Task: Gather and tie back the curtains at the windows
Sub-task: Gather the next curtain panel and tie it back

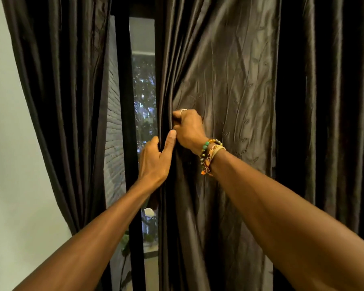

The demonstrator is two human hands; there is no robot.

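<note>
Both hands hold the folded edge of the right curtain (229,85): right hand (187,129) above, left hand (153,160) just below. Between it and the left curtain (67,91) show a dark window frame (128,122), brick wall (114,127) and leaves (145,85).

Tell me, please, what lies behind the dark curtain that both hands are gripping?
Left of its edge, the gap shows a black window frame, foliage outside and a brick wall. Directly behind the curtain the fabric hides everything.
</note>
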